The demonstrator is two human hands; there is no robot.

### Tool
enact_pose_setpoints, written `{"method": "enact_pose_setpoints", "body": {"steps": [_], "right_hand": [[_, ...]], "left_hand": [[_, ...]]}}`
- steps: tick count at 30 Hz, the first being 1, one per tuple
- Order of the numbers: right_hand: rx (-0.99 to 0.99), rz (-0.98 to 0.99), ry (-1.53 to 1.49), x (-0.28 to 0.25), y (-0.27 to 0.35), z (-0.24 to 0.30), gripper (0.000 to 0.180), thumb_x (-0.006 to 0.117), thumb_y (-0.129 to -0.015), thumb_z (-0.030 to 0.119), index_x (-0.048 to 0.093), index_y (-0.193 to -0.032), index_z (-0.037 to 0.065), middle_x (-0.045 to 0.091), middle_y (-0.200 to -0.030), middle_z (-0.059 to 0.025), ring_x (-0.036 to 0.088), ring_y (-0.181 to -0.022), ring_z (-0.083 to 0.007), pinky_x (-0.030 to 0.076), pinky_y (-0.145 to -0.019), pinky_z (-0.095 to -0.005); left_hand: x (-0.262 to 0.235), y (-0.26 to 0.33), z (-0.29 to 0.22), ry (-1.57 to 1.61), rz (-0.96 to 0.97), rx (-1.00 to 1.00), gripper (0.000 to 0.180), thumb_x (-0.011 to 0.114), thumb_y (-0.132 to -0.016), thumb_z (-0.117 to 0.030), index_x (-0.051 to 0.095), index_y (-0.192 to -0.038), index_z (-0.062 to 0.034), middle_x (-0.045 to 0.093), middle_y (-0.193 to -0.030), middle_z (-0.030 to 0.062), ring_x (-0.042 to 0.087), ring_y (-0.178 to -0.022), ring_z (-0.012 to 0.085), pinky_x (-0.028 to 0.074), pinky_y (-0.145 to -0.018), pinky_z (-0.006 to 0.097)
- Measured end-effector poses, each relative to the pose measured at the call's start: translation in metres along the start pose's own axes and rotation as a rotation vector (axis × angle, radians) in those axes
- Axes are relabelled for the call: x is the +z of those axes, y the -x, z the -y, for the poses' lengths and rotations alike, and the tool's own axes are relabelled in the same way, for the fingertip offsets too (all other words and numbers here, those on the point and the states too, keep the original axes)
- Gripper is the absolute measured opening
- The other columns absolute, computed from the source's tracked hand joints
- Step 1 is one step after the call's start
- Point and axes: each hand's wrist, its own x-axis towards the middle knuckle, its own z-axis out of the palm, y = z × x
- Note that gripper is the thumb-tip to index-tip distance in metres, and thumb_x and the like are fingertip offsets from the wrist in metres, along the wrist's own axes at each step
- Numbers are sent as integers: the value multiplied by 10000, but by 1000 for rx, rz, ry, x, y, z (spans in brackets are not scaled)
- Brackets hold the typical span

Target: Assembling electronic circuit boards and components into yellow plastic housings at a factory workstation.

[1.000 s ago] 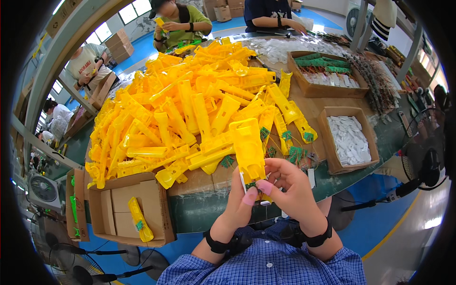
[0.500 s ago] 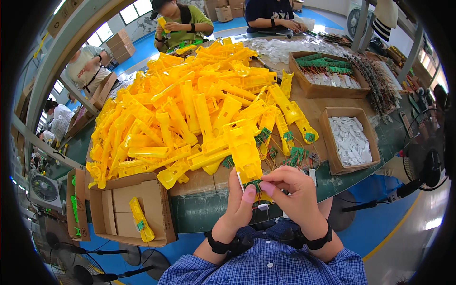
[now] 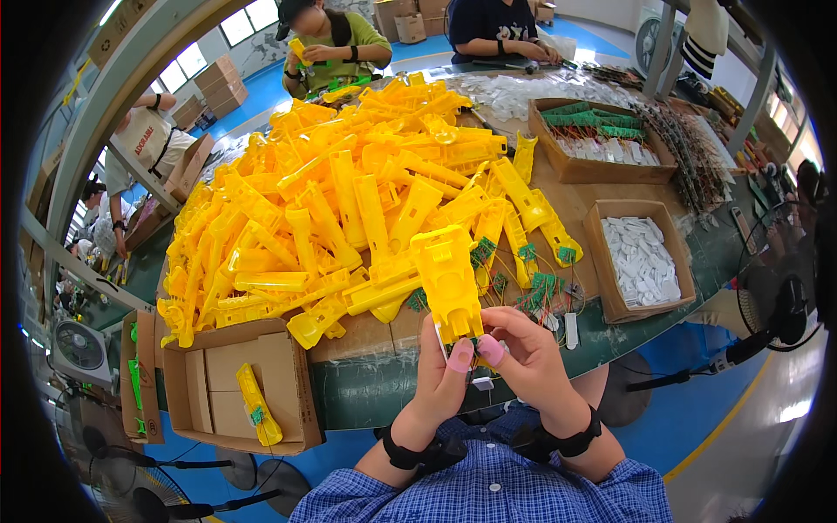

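Both my hands meet at the near end of a yellow plastic housing (image 3: 446,272), which points away from me, tilted, with its hollow side up. My left hand (image 3: 440,366) is wrapped round its lower end, thumb on top. From the other side my right hand (image 3: 521,353) pinches at the same end, its thumb beside the left thumb. Pink covers wrap both thumb tips. The small green board between the thumbs is now mostly hidden. A white piece (image 3: 482,383) hangs just below the fingers. Beyond the housing, several green circuit boards (image 3: 542,288) with thin wires lie on the table.
A large heap of yellow housings (image 3: 288,227) covers the table's middle. At front left, an open carton (image 3: 196,427) holds one yellow housing with a board (image 3: 256,405). To the right stand a box of white pieces (image 3: 641,261) and a box of green boards (image 3: 602,131). Co-workers sit opposite.
The thumbs have closed in over the near end of the housing, covering most of the green board. The housing has shifted slightly. At far left a co-worker has reached an arm down.
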Motion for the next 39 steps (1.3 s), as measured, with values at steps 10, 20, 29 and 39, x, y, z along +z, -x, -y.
{"method": "enact_pose_setpoints", "body": {"steps": [10,20,29,39], "right_hand": [[160,-47,-194,3,-1,-5,272,588,-848,64,547,-1105,-17,557,-941,-20,506,-833,-70,436,-722,-197],[100,-9,-231,2,-2,-3,288,510,-922,142,524,-1163,-15,571,-1026,-58,529,-941,-110,422,-850,-249],[-63,-200,-137,-3,0,1,212,482,-924,72,529,-1101,-35,587,-1064,-111,579,-971,-150,460,-852,-263],[-18,-159,-278,-8,5,-2,175,516,-899,33,562,-1046,-50,633,-952,-128,630,-825,-154,512,-753,-272]], "left_hand": [[7,-1,9,-91,-80,117,332,435,-914,-125,357,-1219,-20,469,-1062,56,482,-947,121,402,-836,251],[3,-2,18,66,-111,31,362,415,-923,-173,339,-1243,-19,440,-1153,71,454,-1031,134,380,-886,280],[-1,-7,11,171,-109,-69,374,439,-905,-341,359,-1141,-63,562,-857,144,593,-745,224,511,-683,347],[-1,-4,8,132,-48,-48,379,385,-941,-208,274,-1277,-73,548,-960,139,579,-863,196,487,-778,336]]}}
